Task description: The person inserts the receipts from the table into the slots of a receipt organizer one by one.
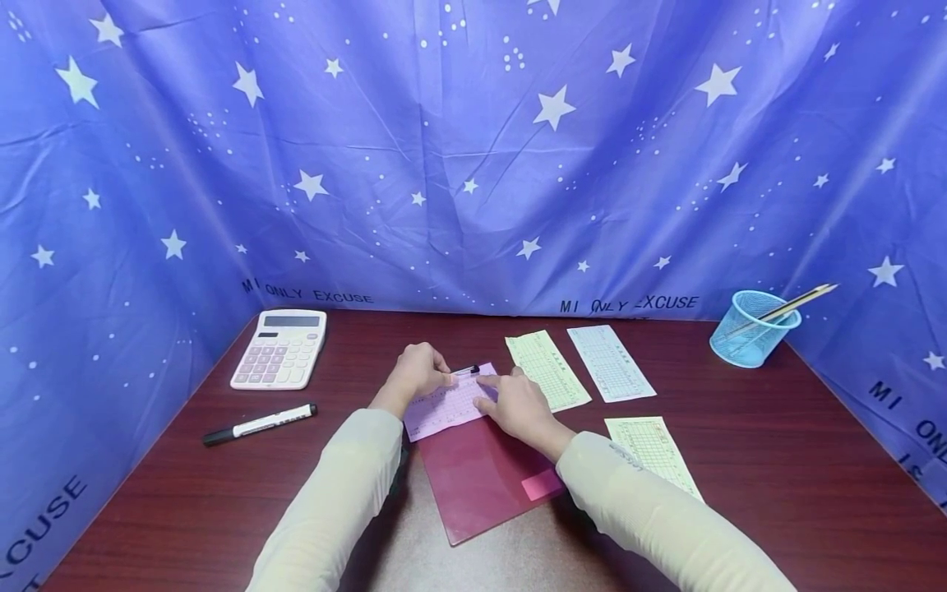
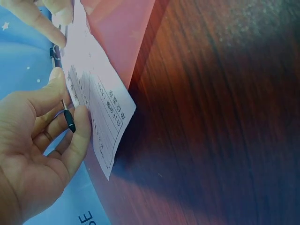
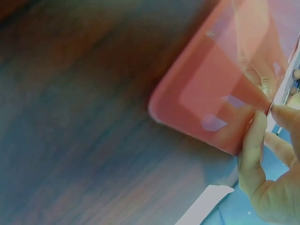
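Observation:
A dark red clipboard (image 1: 473, 485) lies tilted on the table, with a pink printed paper slip (image 1: 444, 411) across its top. At the board's top edge is a metal clip (image 1: 468, 370) with black ends. My left hand (image 1: 418, 370) is at the upper left of the slip; in the left wrist view, its thumb and fingers pinch the clip (image 2: 69, 119). From the right, my right hand (image 1: 521, 407) reaches over the slip, thumb and index finger at its upper right part. The right wrist view shows the fingers (image 3: 253, 154) pinching at the edge of slip and board; exact contact is partly hidden.
Two yellow-green slips (image 1: 551, 370) (image 1: 654, 448) and a bluish slip (image 1: 610, 362) lie to the right. A blue mesh cup (image 1: 747, 337) with pencils stands far right. A calculator (image 1: 277, 349) and a marker (image 1: 259, 423) are on the left. A starry curtain (image 1: 473, 164) hangs behind.

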`<state>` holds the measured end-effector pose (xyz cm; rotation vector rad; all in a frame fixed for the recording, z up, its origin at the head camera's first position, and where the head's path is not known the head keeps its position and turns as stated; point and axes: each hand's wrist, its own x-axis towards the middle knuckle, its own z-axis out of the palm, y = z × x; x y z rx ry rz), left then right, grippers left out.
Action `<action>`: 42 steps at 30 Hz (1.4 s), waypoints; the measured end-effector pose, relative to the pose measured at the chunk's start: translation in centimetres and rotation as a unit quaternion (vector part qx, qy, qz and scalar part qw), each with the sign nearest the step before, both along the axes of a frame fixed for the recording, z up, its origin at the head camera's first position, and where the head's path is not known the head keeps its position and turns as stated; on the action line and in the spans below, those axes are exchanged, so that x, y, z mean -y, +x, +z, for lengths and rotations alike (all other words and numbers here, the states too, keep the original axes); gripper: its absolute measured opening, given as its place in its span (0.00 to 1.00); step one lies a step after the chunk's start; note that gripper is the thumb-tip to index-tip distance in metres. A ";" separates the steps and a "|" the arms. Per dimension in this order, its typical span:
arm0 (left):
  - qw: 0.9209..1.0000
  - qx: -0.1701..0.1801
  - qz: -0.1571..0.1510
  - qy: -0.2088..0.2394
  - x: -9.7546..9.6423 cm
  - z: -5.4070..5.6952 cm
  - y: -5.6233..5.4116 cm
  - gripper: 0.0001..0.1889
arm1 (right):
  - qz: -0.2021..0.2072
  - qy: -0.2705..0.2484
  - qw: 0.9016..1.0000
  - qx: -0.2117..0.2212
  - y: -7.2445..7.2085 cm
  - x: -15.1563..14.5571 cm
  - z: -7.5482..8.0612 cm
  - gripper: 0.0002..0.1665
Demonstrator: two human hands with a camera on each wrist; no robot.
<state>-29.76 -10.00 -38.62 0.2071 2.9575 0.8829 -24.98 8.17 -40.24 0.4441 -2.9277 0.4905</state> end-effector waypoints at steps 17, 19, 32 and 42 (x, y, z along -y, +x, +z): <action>1.000 -0.005 0.000 0.009 0.0 -0.1 -0.1 0.07 | 0.033 -0.026 0.998 0.041 -0.1 -0.8 0.5 0.25; 1.000 -0.004 0.001 0.011 0.0 -0.1 -0.1 0.07 | 0.033 -0.026 0.998 0.043 -0.1 -0.8 0.4 0.26; 1.000 -0.005 -0.002 0.004 -0.1 0.0 0.0 0.07 | 0.040 -0.048 0.996 0.066 0.2 -1.0 0.9 0.26; 1.000 -0.006 -0.004 -0.004 -0.1 0.0 0.0 0.06 | 0.046 -0.072 0.991 0.107 0.7 -1.2 0.7 0.27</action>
